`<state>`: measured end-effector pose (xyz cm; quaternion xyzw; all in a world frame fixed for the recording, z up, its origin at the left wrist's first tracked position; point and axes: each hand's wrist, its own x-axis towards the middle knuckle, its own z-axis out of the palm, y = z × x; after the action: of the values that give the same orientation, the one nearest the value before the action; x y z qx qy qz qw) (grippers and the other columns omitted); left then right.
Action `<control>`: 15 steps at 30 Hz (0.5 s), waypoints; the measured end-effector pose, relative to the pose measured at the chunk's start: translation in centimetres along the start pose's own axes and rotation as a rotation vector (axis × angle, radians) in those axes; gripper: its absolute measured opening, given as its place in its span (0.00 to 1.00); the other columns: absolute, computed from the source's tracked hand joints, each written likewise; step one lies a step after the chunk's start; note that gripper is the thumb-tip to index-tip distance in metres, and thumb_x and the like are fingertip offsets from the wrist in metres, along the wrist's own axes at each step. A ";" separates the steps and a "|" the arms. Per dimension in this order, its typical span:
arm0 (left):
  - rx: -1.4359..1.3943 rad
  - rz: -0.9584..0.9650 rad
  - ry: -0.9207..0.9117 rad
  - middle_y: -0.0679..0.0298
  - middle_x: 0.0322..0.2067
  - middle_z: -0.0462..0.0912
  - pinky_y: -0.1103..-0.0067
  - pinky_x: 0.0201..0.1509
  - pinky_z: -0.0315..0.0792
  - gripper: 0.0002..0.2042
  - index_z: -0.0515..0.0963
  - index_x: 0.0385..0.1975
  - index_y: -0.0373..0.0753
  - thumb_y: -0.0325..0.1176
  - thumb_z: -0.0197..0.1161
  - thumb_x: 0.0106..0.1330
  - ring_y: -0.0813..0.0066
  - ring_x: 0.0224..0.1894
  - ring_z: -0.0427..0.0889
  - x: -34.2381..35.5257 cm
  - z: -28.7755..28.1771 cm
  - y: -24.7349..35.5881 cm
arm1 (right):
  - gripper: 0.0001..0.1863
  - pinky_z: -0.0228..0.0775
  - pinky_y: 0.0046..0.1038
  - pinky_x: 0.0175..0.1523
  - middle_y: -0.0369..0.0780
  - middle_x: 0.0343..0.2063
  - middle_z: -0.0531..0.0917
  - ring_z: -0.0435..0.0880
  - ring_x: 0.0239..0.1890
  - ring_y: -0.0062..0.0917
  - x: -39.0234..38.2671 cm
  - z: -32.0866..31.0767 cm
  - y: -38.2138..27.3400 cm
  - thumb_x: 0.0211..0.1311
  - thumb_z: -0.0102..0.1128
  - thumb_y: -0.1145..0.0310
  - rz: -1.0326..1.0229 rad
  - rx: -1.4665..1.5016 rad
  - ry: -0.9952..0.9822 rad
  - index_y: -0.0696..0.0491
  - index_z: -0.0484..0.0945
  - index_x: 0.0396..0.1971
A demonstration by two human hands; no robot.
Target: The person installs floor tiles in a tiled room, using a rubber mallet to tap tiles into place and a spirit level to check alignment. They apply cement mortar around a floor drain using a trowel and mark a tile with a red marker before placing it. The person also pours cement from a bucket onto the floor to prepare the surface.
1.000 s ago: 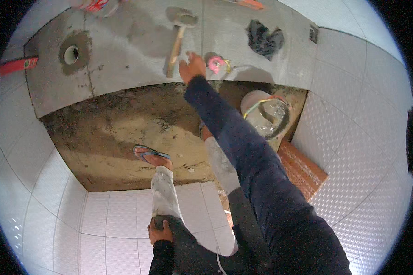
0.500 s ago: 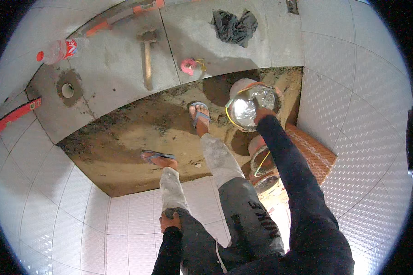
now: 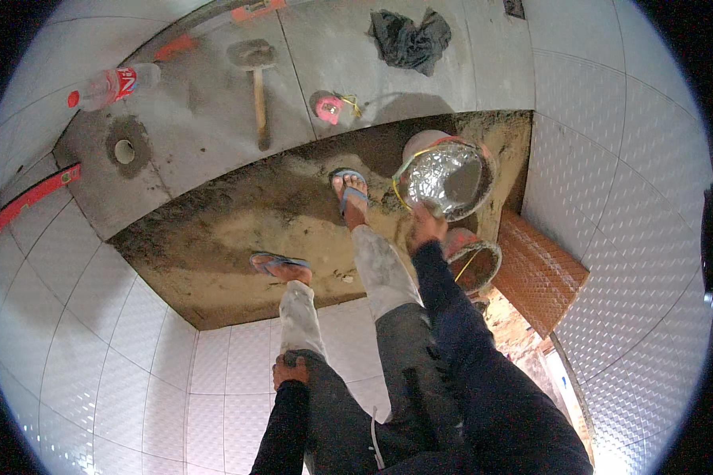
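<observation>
My right hand (image 3: 428, 225), blurred and with its fingers curled, is at the near left rim of a bucket (image 3: 488, 176) of rippling water. Whether it touches the rim or holds anything does not show. The bucket has a yellow-green handle (image 3: 398, 184) on its left side. Just below it stands a second bucket (image 3: 495, 261), dirty inside, with a yellow handle across its mouth. My left hand (image 3: 291, 370) lies over my left knee, fingers draped on the dark trouser cloth and holding no object.
Grey floor tiles (image 3: 206, 134) bear a mallet (image 3: 260, 103), a pink tape measure (image 3: 328, 109), a crumpled black bag (image 3: 410, 39) and a plastic bottle (image 3: 107, 89). Red levels (image 3: 32, 204) lie along the wall. Bare sandy ground (image 3: 214, 261) is underfoot. A brown tile (image 3: 540, 273) leans at right.
My right hand has come out of the water bucket and drawn back toward me and leftward to its near rim. My left hand stays on the knee. The view has shifted slightly.
</observation>
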<state>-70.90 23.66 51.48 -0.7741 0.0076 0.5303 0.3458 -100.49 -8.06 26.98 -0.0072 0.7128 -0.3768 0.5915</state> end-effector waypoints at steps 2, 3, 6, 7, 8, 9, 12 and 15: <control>-0.017 0.012 0.015 0.47 0.52 0.76 0.59 0.60 0.70 0.34 0.68 0.61 0.43 0.54 0.64 0.57 0.48 0.56 0.75 0.5 -0.2 -0.5 | 0.30 0.69 0.34 0.59 0.44 0.55 0.75 0.73 0.55 0.33 3.0 4.4 3.2 0.51 0.65 0.82 -0.202 -0.137 0.160 0.59 0.69 0.57; -0.028 0.013 0.012 0.47 0.52 0.76 0.59 0.60 0.70 0.34 0.68 0.61 0.42 0.54 0.64 0.57 0.47 0.56 0.75 0.5 -0.4 -0.4 | 0.28 0.70 0.35 0.57 0.44 0.52 0.77 0.75 0.52 0.32 4.2 5.4 3.7 0.51 0.65 0.82 -0.282 -0.138 0.131 0.59 0.71 0.55; -0.161 0.020 -0.083 0.46 0.53 0.75 0.59 0.59 0.70 0.34 0.67 0.61 0.40 0.54 0.63 0.58 0.45 0.55 0.76 -0.3 -1.5 0.4 | 0.22 0.72 0.37 0.53 0.43 0.47 0.81 0.79 0.46 0.33 6.5 6.5 3.4 0.54 0.63 0.74 -0.294 0.031 0.104 0.59 0.75 0.51; -0.188 0.029 -0.067 0.45 0.53 0.75 0.59 0.59 0.70 0.34 0.67 0.61 0.41 0.53 0.63 0.58 0.46 0.56 0.75 -0.9 -1.8 0.6 | 0.22 0.72 0.38 0.54 0.44 0.48 0.80 0.79 0.48 0.35 6.1 5.6 2.0 0.57 0.60 0.71 -0.213 -0.036 0.040 0.59 0.73 0.53; -0.215 0.038 -0.050 0.45 0.54 0.75 0.59 0.59 0.70 0.34 0.67 0.61 0.41 0.53 0.63 0.58 0.46 0.56 0.75 -1.4 -2.1 0.8 | 0.23 0.72 0.40 0.55 0.44 0.50 0.79 0.78 0.50 0.37 5.5 4.7 0.2 0.59 0.57 0.67 -0.088 -0.067 -0.098 0.58 0.72 0.54; -0.174 0.006 -0.005 0.45 0.54 0.74 0.60 0.60 0.70 0.34 0.67 0.61 0.41 0.53 0.63 0.58 0.46 0.57 0.75 -2.2 -2.1 0.7 | 0.24 0.72 0.41 0.56 0.45 0.52 0.79 0.78 0.51 0.38 4.2 3.7 -2.0 0.62 0.54 0.63 0.029 -0.151 -0.239 0.58 0.71 0.56; -0.208 -0.059 -0.013 0.49 0.58 0.71 0.59 0.61 0.69 0.34 0.66 0.63 0.44 0.53 0.61 0.59 0.48 0.59 0.73 -2.4 -2.6 -0.1 | 0.29 0.74 0.44 0.56 0.46 0.58 0.75 0.77 0.55 0.41 -1.1 1.2 -9.5 0.68 0.46 0.52 0.196 -0.380 -0.104 0.57 0.67 0.61; -0.304 -0.042 -0.025 0.51 0.59 0.71 0.58 0.60 0.69 0.33 0.66 0.63 0.46 0.54 0.60 0.60 0.49 0.59 0.73 -0.6 -3.4 -2.5 | 0.28 0.74 0.43 0.53 0.45 0.56 0.76 0.78 0.52 0.39 -8.3 0.9 -13.7 0.67 0.51 0.53 0.070 -0.680 0.059 0.56 0.70 0.60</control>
<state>-67.45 23.49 54.02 -0.8109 -0.0932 0.5275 0.2358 -103.17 -14.59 41.37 -0.1687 0.8143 -0.0971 0.5468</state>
